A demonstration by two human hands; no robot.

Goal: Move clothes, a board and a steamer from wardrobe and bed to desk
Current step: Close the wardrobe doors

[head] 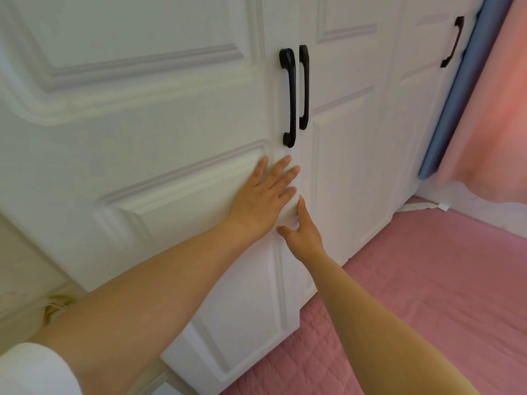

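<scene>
Both hands are on the white wardrobe [171, 115], whose doors look shut or almost shut. The left hand [262, 195] lies flat on the left door, palm down, fingers [285, 178] spread open and holding nothing, just below the two black handles [289, 98] that stand side by side at the seam between the doors. The right hand [303, 235] is just below and right of it, at the seam, fingers stretched up along the door edge and thumb out to the left; it grips nothing that can be seen, though whether the fingertips hook the edge cannot be told. The two hands are very close, nearly touching.

A third black handle [453, 41] sits on a far door to the right. Beyond it a blue curtain [456, 104] and a pink curtain [490, 109] hang. The bed [413, 295], with a pink quilted cover, fills the near right, right up against the wardrobe foot. A white sleeve [34, 372] shows at the near left. No clothes, board or steamer are in view.
</scene>
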